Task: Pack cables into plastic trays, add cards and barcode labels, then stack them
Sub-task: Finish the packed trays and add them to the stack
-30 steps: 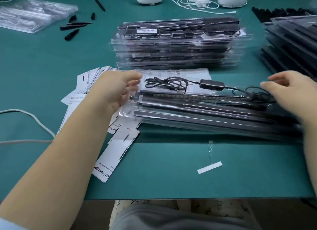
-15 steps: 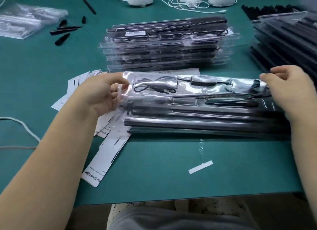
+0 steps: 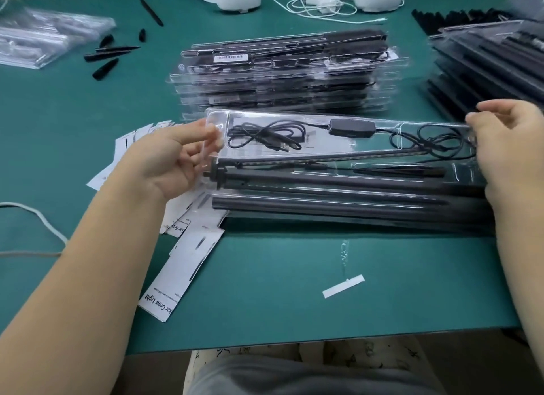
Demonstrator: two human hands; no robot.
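I pinch the long clear plastic tray (image 3: 338,147) of coiled black cables at both short ends, left hand (image 3: 173,159) and right hand (image 3: 506,141), its long axis running left-right between them, tilted up just before the finished tray stack (image 3: 282,73).
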